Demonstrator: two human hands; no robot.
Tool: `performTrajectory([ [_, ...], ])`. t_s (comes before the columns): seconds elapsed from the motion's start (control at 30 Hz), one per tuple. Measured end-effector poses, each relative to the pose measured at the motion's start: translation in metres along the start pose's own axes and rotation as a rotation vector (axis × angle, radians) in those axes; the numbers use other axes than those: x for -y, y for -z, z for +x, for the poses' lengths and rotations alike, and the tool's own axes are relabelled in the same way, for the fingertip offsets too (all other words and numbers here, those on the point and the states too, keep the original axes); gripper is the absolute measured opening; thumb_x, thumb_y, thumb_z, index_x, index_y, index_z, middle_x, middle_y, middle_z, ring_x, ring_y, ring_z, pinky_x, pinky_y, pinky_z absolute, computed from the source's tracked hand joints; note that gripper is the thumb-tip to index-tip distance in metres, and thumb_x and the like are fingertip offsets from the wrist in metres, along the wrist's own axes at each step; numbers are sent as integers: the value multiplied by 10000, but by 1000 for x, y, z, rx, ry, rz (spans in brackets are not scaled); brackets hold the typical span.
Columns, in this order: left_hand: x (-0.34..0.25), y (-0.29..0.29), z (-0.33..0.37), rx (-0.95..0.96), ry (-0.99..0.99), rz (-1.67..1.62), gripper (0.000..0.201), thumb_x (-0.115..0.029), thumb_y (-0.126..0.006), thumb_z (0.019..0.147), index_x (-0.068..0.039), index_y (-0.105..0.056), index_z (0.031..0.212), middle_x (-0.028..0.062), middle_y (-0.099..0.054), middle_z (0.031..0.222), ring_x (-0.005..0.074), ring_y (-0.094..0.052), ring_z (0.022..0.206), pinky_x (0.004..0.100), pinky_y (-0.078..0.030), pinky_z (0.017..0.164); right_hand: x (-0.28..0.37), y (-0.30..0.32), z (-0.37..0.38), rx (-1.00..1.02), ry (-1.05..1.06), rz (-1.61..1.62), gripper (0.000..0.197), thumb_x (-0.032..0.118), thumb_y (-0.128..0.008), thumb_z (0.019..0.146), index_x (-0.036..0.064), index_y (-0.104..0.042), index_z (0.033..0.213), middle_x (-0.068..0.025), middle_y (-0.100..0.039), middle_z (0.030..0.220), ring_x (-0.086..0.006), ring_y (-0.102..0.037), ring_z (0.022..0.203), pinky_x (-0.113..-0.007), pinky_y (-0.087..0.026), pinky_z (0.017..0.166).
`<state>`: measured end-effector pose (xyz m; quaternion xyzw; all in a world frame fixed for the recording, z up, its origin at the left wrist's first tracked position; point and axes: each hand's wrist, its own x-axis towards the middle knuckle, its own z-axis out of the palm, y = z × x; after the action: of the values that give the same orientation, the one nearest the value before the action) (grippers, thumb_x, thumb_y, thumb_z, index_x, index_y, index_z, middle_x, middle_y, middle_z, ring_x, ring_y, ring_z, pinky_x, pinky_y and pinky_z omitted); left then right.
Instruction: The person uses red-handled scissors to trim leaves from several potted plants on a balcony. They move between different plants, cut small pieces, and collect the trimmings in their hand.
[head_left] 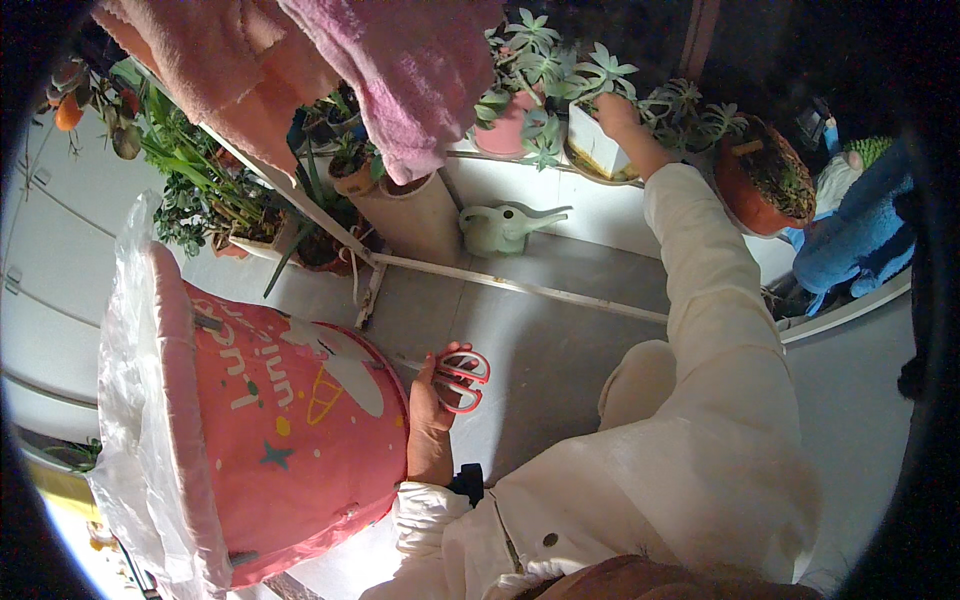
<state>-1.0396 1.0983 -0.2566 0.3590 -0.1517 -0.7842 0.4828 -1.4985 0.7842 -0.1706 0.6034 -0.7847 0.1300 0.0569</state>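
Hands: two, bare, wide apart. Left hand [428, 425], near the middle, closed round the scissors; right hand [620, 118], far, at the rim of the white pot, its fingertips hidden among leaves, so whether they grip cannot be told.
Scissors: one pair [463, 379], in the left hand, just right of the bin; two looped handles, red edged with a pale inner band, smooth.
Ledge pots: three in view along the white ledge [610, 225], far side: one pink pot [503, 130], rounded; one white pot [600, 150], square-sided; one reddish-brown bowl [752, 205], round, to the right.
Succulent: one plant [605, 72] above the white pot, beside the right hand; pointed, fleshy, grey-green leaves in rosettes.
Watering can: one [497, 232], pale green, elephant-shaped, long thin spout pointing right.
Bin: one [290, 430], left, pink, tapered, printed with coloured shapes; one translucent, crinkled plastic bag [140, 430] over its mouth.
Towels: two, hanging, far left: one peach [225, 75], one pink [415, 70], both of looped pile.
Frame: white-painted metal bars [520, 290], slender, marked.
Plush: blue [865, 245], fuzzy, far right.
Sleeves: two, cream cloth.
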Motion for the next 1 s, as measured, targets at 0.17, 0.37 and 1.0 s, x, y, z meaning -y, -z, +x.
performTrajectory([
  [0.17, 1, 1, 1, 11, -3, -1, 454, -339, -293, 984, 10, -541, 1136, 168, -581, 1150, 287, -617, 944, 411, -527, 777, -5, -1, -11, -158, 92, -25, 148, 173, -571, 797, 85, -638, 895, -166, -636, 935, -363, -628, 806, -466, -492, 721],
  [0.37, 1, 0, 0, 17, -14, 35, 466, -367, -278, 989, -23, -543, 1158, 139, -581, 1171, 261, -596, 993, 377, -494, 789, -9, -5, -37, -389, 175, -94, 165, 138, -525, 802, 127, -643, 917, -122, -634, 870, -335, -635, 725, -441, -508, 628],
  [1.0, 1, -11, 2, -51, 26, -340, 516, -371, -278, 958, 28, -497, 1201, 184, -633, 1039, 342, -592, 903, 432, -466, 718, -37, 9, -63, -503, 217, 336, 172, 172, -579, 837, 105, -672, 965, -132, -625, 865, -338, -598, 773, -414, -475, 671],
])
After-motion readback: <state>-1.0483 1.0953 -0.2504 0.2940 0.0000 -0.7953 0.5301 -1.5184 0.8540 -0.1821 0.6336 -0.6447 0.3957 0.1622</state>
